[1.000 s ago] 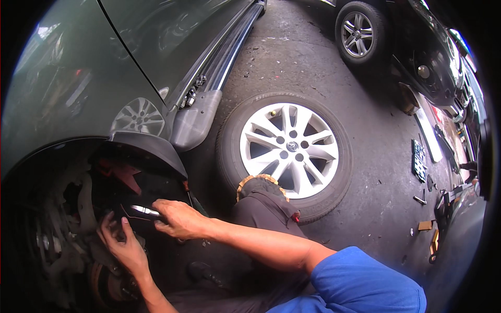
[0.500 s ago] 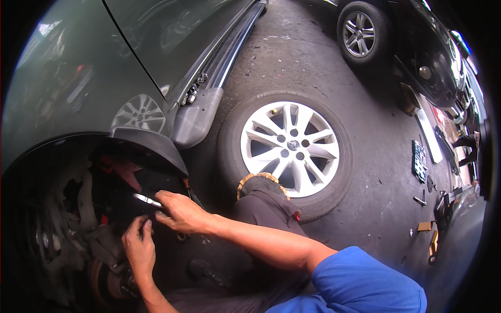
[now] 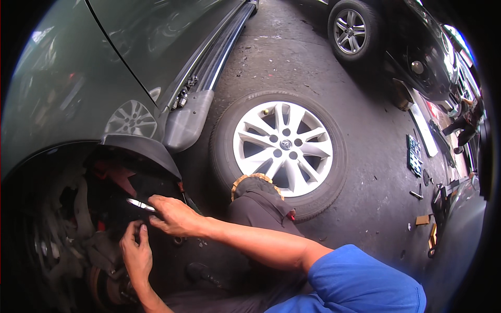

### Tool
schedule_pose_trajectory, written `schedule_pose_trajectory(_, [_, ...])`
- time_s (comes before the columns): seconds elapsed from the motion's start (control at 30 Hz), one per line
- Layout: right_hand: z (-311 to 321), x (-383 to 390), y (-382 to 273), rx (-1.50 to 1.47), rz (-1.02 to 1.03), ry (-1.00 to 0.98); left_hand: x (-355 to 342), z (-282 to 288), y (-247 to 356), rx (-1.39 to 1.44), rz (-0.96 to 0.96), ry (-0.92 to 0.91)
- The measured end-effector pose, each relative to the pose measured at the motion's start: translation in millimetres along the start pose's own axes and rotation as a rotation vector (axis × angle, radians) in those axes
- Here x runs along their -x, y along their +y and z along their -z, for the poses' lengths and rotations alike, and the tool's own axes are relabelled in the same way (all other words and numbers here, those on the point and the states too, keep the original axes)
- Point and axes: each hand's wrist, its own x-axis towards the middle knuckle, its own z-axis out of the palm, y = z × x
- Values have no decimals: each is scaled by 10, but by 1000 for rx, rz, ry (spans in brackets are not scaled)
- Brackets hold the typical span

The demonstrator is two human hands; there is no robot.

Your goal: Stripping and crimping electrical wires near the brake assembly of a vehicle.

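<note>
below the wheel arch's edge (image 3: 141, 148), the right hand (image 3: 175, 215) grips a slim silvery tool (image 3: 139, 204), probably light, stiff and slick, best held by its palm end; the left hand (image 3: 137, 256) curls, holding what i cannot tell.

The loose car wheel (image 3: 285, 145) lies on the floor (image 3: 376, 208). Left of the wheel is a car (image 3: 62, 99) with a running board (image 3: 206, 68). Left of it too are the left hand (image 3: 138, 250) and the right hand (image 3: 175, 215) with a hand tool (image 3: 140, 204) in it. Right of the wheel lies a tool tray (image 3: 414, 156). Another car (image 3: 417, 47) is behind it, to the right.
</note>
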Motion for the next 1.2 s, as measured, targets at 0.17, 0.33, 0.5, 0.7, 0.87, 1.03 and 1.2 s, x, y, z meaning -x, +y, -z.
schedule_pose_trajectory(0.17, [-3, 6, 1, 16, 8, 1, 21, 1, 42, -20, 17, 5])
schedule_pose_trajectory(0.33, [-13, 12, 1, 17, 11, 3, 31, 14, 41, -38, 9, -5])
schedule_pose_trajectory(0.5, [-27, 14, 0, 41, 8, -18, 37, 36, 56, -27, 17, -25])
schedule_pose_trajectory(0.7, [-36, 25, -15, 46, 24, -22, 59, 46, 75, -2, -24, -26])
schedule_pose_trajectory(0.87, [-35, 29, -11, 65, 22, -32, 69, 38, 77, 23, -41, -23])
schedule_pose_trajectory(1.03, [-2, 47, 3, 78, 11, -31, 68, 42, 160, -9, -19, -73])
schedule_pose_trajectory(1.2, [-167, 10, -7, 44, 88, 13, 110, 135, -66, -42, -2, 31])
